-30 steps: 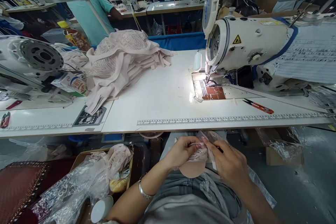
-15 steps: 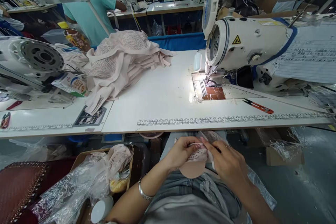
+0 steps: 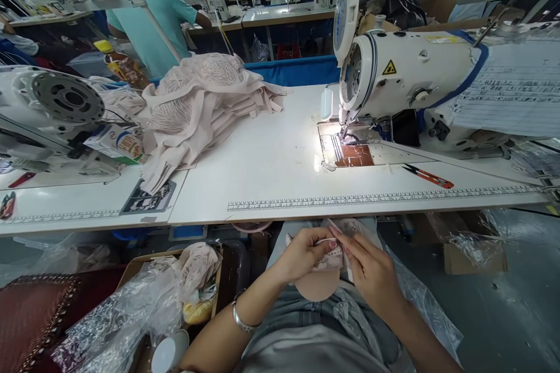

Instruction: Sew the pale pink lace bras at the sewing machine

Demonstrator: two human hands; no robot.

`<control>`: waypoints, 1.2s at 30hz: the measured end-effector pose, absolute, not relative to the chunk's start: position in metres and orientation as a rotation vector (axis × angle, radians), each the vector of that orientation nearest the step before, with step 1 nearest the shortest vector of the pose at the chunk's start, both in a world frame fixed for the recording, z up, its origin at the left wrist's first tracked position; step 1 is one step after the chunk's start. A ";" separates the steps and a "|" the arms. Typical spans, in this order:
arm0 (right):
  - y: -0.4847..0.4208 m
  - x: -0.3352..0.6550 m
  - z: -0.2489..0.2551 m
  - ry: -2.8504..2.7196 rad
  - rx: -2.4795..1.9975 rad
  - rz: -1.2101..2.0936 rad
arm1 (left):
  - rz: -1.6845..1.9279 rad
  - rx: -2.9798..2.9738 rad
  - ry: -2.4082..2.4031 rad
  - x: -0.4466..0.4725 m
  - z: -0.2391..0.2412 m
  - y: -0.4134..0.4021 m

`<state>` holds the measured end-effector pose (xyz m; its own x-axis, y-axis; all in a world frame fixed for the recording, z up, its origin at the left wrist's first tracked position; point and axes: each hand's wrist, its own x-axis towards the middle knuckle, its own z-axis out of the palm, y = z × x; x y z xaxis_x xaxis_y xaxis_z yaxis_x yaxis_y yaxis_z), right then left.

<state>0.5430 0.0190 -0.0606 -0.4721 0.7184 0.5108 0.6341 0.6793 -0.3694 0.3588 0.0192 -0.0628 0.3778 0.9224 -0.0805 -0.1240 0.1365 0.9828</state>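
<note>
Both hands pinch a pale lace garment piece (image 3: 318, 284) over the lap, near of the surface (image 3: 262, 157).
To their left, a cardboard box (image 3: 131, 267) holds clear plastic (image 3: 126, 310), crumpled lace fabric (image 3: 199, 262) and something yellow (image 3: 198, 310); a yellow-capped bottle (image 3: 125, 69) with brown contents is at far left. The left hand (image 3: 301, 253) pinches the piece's upper edge between thumb and fingers; the right hand (image 3: 374, 271) meets it there, fingertips on the edge. Compared with the earlier frames, the right fingers are straighter and closer together, the dark gap between them gone.
</note>
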 end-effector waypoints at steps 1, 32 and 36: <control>0.019 0.544 -0.060 -2.269 -1.035 0.058 | 0.915 1.145 0.877 0.359 -0.063 0.019; 0.014 0.543 -0.061 -2.114 -1.061 0.497 | 0.908 1.104 0.878 0.362 -0.065 0.015; 0.018 0.538 -0.056 -1.735 -1.070 1.152 | 0.854 1.305 0.911 0.366 -0.063 0.014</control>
<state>0.5384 0.0183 -0.0564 -0.3424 0.9274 0.1504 0.2212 0.2352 -0.9464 0.3662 0.0137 -0.0635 0.4103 0.9093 -0.0692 -0.0101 0.0805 0.9967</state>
